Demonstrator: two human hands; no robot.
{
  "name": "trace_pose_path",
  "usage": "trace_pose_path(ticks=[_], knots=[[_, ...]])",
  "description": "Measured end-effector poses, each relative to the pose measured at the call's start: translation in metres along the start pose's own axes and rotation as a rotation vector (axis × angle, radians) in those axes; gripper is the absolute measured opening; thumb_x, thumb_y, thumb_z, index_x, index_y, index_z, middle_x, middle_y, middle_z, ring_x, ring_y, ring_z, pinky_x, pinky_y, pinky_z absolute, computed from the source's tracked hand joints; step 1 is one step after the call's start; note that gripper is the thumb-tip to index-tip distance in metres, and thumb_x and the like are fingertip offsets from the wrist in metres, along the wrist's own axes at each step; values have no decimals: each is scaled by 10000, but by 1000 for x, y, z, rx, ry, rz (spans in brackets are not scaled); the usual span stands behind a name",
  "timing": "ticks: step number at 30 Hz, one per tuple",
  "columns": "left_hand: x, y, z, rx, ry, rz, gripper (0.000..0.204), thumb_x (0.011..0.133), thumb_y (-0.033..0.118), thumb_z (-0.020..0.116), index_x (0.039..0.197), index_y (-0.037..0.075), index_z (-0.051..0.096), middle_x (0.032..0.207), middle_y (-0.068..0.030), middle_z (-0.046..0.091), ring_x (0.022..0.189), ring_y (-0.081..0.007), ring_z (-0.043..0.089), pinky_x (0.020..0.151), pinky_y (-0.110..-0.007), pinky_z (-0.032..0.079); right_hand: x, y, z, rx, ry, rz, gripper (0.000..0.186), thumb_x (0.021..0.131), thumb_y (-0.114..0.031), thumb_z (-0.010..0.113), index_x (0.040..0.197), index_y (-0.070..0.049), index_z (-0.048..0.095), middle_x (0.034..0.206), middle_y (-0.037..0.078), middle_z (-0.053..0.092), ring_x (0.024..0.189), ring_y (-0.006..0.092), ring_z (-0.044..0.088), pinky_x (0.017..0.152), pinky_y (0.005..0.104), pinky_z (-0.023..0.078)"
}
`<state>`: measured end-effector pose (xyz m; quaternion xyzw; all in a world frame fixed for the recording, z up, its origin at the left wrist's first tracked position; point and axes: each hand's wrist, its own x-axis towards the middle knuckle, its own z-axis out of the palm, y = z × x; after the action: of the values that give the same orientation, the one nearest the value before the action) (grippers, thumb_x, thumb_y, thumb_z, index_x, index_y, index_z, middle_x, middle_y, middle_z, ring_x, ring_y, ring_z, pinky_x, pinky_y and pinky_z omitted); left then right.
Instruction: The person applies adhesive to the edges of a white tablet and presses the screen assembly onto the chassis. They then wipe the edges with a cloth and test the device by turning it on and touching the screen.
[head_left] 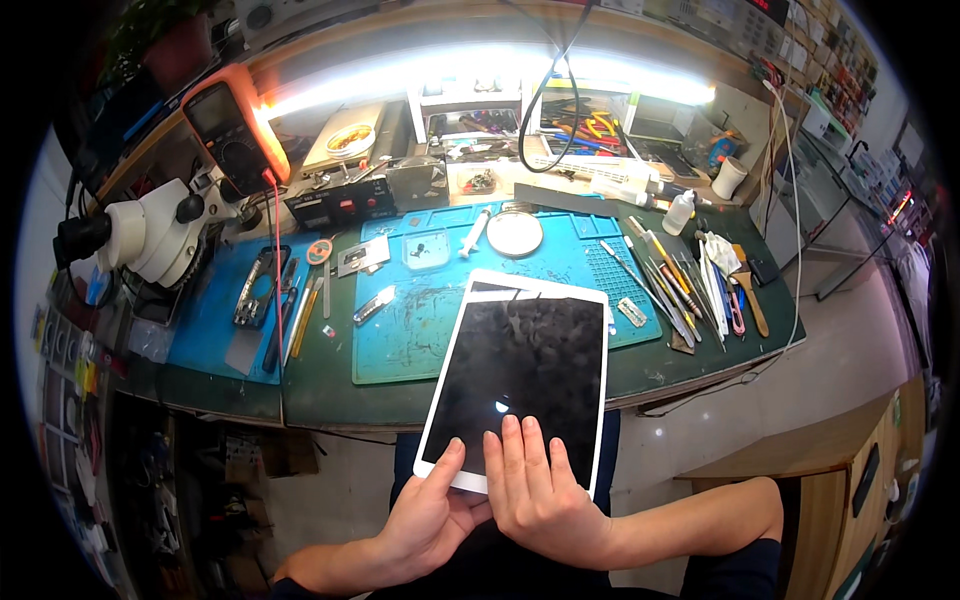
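Observation:
A white-framed tablet (pixel 520 370) is tilted over the front edge of the bench, its upper part above the blue repair mat (pixel 400 345). Its screen is dark and smudged, with a small bright spot low on the glass. My left hand (pixel 425 515) grips the lower left corner, thumb on the front frame and the other fingers hidden behind. Across the lower screen lies my right hand (pixel 540 495), palm down with fingers stretched out flat on the glass; its thumb is not clearly seen.
An orange multimeter (pixel 235 130) and a white microscope (pixel 150 235) stand at the left. On the mat lie a syringe (pixel 475 232) and a round white dish (pixel 514 234). Tweezers, brushes (pixel 752 295) and other tools are at the right, beside a dropper bottle (pixel 678 213). A cable (pixel 523 130) hangs overhead.

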<state>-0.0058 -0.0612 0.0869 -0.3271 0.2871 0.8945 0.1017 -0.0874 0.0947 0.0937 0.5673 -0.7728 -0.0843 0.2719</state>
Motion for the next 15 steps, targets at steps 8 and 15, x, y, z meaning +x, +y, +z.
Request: trace_pose_path(ticks=[8, 15], knots=[[-1, -1, 0, 26, 9, 32, 349, 1121, 357, 425, 1231, 61, 576, 1175, -114, 685, 1115, -237, 667, 1033, -480, 521, -2, 2, 1, 16, 18, -7, 393, 882, -181, 592, 1171, 51, 722, 1161, 274, 723, 1065, 373, 728, 799, 410, 610], [-2, 1, 2, 27, -8, 30, 343, 1125, 323, 425, 1250, 27, 546, 1201, -124, 657, 1148, -232, 653, 1049, -481, 530, -2, 2, 1, 25, 32, -6, 388, 876, -177, 598, 1161, 52, 728, 1154, 276, 724, 1060, 377, 730, 804, 415, 611]])
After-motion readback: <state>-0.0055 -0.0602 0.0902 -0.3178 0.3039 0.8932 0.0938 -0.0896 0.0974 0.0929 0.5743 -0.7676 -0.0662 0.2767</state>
